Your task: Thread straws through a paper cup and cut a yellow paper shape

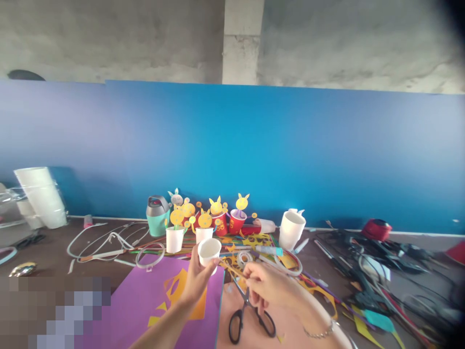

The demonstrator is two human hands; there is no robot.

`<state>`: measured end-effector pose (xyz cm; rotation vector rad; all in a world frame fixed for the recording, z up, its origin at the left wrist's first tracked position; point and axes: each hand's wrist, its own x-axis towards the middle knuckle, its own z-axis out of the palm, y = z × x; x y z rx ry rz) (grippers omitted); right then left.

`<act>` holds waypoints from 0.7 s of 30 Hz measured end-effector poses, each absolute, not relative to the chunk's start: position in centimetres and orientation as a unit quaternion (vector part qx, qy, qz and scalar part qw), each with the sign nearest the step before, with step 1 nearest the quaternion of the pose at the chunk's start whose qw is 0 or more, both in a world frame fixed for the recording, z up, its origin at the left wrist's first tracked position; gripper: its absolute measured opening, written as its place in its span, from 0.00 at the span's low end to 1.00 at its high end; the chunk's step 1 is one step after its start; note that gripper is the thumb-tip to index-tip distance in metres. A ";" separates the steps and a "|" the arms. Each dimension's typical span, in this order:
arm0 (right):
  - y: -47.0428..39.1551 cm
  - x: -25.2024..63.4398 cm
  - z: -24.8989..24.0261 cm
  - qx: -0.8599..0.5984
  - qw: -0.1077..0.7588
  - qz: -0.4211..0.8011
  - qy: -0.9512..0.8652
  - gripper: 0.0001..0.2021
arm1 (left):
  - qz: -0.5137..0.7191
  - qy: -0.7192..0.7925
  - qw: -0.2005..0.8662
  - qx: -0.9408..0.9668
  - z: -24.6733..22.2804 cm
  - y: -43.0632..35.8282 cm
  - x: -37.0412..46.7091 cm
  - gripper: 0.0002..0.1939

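Note:
My left hand [198, 278] is closed around a white paper cup [209, 248], whose open mouth faces up toward me. Just to its right, my right hand [263, 286] pinches a thin yellow stick [232, 269]; its far end reaches close to the cup's side, and I cannot tell whether it touches. Beneath the right hand, black-handled scissors [236, 325] lie with blades apart on a pink sheet [250, 339]. Under the left forearm are a purple sheet [141, 300] and cut orange paper [198, 303].
Behind my hands stand white and red cups [238, 222] bearing yellow paper animal heads. A teal-and-grey container [158, 218] and stacked white cups [291, 230] flank them. Cables and tools [370, 261] clutter the right; bagged cups [41, 196] stand left. A blue panel [232, 145] closes the back.

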<state>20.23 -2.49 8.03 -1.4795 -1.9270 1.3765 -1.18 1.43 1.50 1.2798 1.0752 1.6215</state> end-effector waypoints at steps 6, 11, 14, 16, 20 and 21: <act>-1.2 24.3 8.4 -0.652 0.084 0.191 -0.729 0.10 | 0.643 0.416 0.407 0.499 1.2 1.3 -1.2 0.29; -1.5 22.0 8.1 -0.668 0.096 0.075 -0.734 0.10 | 0.639 0.394 0.415 0.515 1.1 1.3 -1.2 0.31; -2.7 19.5 7.2 -0.604 0.089 0.109 -0.785 0.10 | 0.628 0.387 0.422 0.526 0.8 1.4 -1.2 0.28; -3.6 18.2 6.1 -0.572 0.020 0.135 -0.809 0.22 | 0.631 0.381 0.427 0.523 0.5 1.5 -1.2 0.28; -4.4 16.8 3.5 -0.573 0.042 0.082 -0.814 0.30 | 0.632 0.367 0.441 0.520 0.3 1.5 -1.0 0.30; -4.4 16.7 3.1 -0.573 0.059 0.071 -0.815 0.31 | 0.631 0.365 0.444 0.520 0.4 1.4 -1.0 0.30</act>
